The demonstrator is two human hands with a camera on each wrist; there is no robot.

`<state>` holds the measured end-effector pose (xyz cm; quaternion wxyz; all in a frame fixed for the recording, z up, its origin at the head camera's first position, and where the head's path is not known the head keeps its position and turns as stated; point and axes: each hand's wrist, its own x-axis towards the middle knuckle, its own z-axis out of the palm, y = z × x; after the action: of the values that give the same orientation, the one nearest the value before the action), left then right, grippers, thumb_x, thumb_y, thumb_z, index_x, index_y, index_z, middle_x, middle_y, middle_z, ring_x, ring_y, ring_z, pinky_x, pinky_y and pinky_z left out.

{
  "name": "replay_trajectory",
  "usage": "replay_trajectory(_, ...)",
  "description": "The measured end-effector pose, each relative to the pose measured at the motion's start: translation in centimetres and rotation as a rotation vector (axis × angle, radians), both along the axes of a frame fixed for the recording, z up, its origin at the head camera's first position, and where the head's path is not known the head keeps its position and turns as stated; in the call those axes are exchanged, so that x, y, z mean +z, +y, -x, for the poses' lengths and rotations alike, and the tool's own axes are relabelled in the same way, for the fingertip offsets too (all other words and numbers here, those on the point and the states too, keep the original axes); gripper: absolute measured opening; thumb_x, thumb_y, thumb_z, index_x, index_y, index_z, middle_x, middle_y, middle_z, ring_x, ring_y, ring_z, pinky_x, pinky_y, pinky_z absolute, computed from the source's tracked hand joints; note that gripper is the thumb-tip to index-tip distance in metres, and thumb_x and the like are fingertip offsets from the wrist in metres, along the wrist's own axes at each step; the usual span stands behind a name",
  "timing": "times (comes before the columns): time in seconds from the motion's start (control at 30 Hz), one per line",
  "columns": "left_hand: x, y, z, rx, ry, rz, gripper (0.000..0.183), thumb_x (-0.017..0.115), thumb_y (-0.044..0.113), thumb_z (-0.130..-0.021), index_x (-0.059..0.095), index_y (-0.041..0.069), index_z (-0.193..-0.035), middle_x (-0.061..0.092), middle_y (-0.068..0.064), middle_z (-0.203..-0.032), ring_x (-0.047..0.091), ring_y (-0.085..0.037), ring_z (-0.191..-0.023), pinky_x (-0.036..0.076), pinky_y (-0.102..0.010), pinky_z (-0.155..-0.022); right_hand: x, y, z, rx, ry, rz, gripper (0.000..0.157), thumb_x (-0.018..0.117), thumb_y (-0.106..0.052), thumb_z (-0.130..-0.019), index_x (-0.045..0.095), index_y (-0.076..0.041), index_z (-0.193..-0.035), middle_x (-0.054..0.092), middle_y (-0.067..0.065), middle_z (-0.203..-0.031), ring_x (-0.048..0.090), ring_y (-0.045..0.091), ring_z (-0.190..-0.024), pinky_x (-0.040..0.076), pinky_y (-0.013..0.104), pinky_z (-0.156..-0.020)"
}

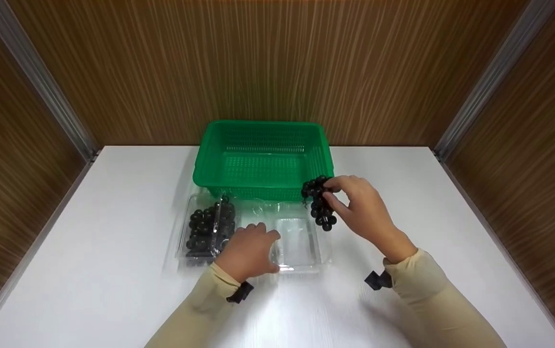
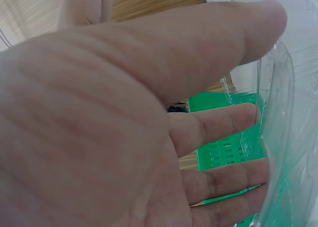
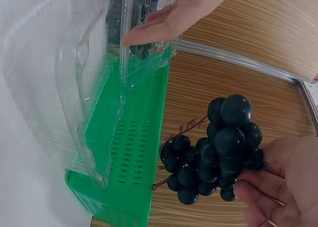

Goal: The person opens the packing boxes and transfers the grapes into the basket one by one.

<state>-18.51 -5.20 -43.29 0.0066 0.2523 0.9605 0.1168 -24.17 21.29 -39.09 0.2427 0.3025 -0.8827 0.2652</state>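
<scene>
My right hand (image 1: 366, 210) pinches a bunch of dark grapes (image 1: 321, 205) between thumb and fingers, holding it up at the green basket's front right corner. In the right wrist view the held grapes (image 3: 218, 152) hang with brown stems showing. A clear plastic clamshell box (image 1: 298, 239) lies unfolded on the table. Another bunch of dark grapes (image 1: 202, 229) sits in its left part. Over the middle of the box is my left hand (image 1: 250, 251), thumb and fingers spread. In the left wrist view its fairly straight fingertips touch the clear plastic edge (image 2: 280, 113).
Right behind the clamshell stands a green perforated basket (image 1: 263, 185), with no contents visible inside. All this is on a white table (image 1: 113, 217). Wood-grain panels (image 1: 267, 63) rise at the back and both sides.
</scene>
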Motion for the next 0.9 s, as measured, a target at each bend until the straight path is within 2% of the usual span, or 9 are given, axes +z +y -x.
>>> replay_trajectory(0.17,0.2,0.0,0.0,-0.004,-0.006,-0.006,0.060,0.091,0.036,-0.073,0.070,0.007,-0.122,0.065,-0.010,-0.099,0.060,-0.030,-0.091,0.052,-0.048,-0.077,0.5,0.1,0.5,0.002,0.009,-0.001,0.014,0.071,-0.011,-0.098,0.071,-0.007,-0.112,0.073,0.006,-0.100,0.067,0.024,-0.095,0.054,0.041,-0.085)
replay_trajectory(0.43,0.2,0.0,-0.2,0.000,-0.023,-0.010,0.059,0.090,0.036,-0.075,0.070,0.007,-0.123,0.065,-0.010,-0.101,0.060,-0.031,-0.093,0.052,-0.049,-0.079,0.9,0.0,1.1,0.005,-0.019,0.013,0.014,0.068,-0.012,-0.101,0.071,-0.008,-0.114,0.072,0.004,-0.100,0.063,0.016,-0.086,0.052,0.033,-0.070)
replay_trajectory(0.9,0.2,0.1,-0.5,0.009,-0.036,-0.006,0.061,0.088,0.037,-0.077,0.069,0.008,-0.127,0.065,-0.012,-0.106,0.061,-0.032,-0.097,0.052,-0.050,-0.085,2.0,0.6,1.6,-0.017,-0.072,0.047,0.017,0.068,-0.014,-0.101,0.070,-0.007,-0.116,0.072,0.004,-0.101,0.064,0.016,-0.088,0.055,0.035,-0.075)
